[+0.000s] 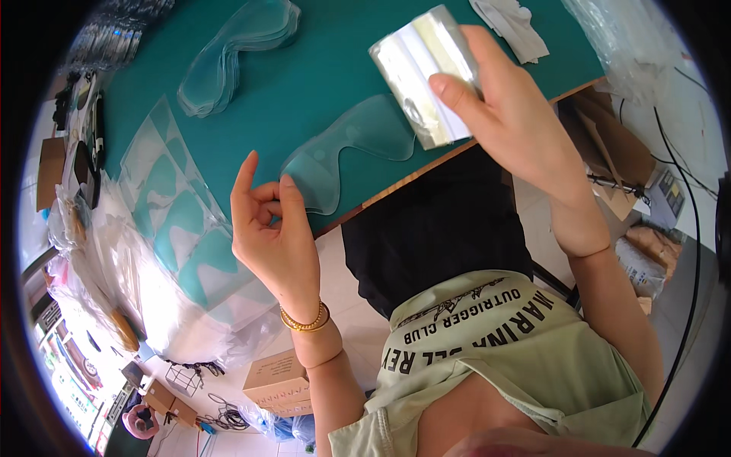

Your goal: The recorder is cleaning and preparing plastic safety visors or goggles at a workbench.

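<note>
My right hand is raised over the table's near edge, wrapped round a wide roll of shiny clear film. Below and left of the roll, a clear goggle-shaped plastic lens lies flat on the green tabletop. At its left end is my left hand, index finger stretched out, the other fingers loosely bent and apart. The left thumb overlaps the lens's edge; whether it presses on it I cannot tell. Farther back sits a stack of similar clear lenses.
Clear plastic sheets with lens-shaped cut-outs hang over the table's left side. A crumpled white cloth lies at the back right, near clear plastic wrap. Cardboard boxes stand on the floor. A black cable runs down the right.
</note>
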`<state>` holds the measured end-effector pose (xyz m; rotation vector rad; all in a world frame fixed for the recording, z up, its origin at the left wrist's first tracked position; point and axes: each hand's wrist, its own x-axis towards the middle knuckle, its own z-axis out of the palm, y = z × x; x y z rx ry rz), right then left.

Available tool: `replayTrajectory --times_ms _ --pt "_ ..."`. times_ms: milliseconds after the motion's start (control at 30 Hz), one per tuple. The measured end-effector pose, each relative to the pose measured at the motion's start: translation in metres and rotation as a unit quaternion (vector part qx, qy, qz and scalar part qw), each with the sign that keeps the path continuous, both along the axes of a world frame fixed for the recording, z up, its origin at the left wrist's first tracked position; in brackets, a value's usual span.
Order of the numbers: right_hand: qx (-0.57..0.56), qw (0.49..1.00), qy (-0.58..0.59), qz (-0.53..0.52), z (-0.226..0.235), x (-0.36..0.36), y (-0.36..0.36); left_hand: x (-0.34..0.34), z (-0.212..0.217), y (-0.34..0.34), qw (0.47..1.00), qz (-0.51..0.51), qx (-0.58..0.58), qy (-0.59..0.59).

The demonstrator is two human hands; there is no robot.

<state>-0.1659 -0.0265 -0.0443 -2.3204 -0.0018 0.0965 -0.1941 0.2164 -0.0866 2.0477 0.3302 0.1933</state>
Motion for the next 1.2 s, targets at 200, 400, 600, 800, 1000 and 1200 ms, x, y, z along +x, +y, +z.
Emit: replayTrajectory --times_ms 200,400,600,800,1000,1200 --pt "-0.028 0.997 0.067 0.009 -0.012 -0.001 0.019 -0.002 0.012 -0.003 0.996 -0.032 -0.066 -0.054" --pt "-0.019 1.0 0.007 0.024 -0.021 0.005 0.023 0.001 0.03 -0.021 0.985 -0.048 -0.112 -0.124" --pt "0.007 0.993 0.06 0.105 -0.015 0.015 0.057 -0.007 0.016 -0.008 0.991 -0.019 -0.12 -0.063" --pt "0.028 0.996 0.012 0.079 -0.019 0.032 0.038 -0.02 0.005 0.004 0.992 0.0 -0.124 0.004" --pt "0.002 0.985 -0.022 0.172 -0.022 0.017 0.079 -0.02 0.011 0.005 0.992 0.013 -0.121 0.019" --pt "0.005 0.99 -0.013 0.143 -0.018 0.033 0.064 -0.021 0.004 0.007 0.99 0.008 -0.14 0.027"
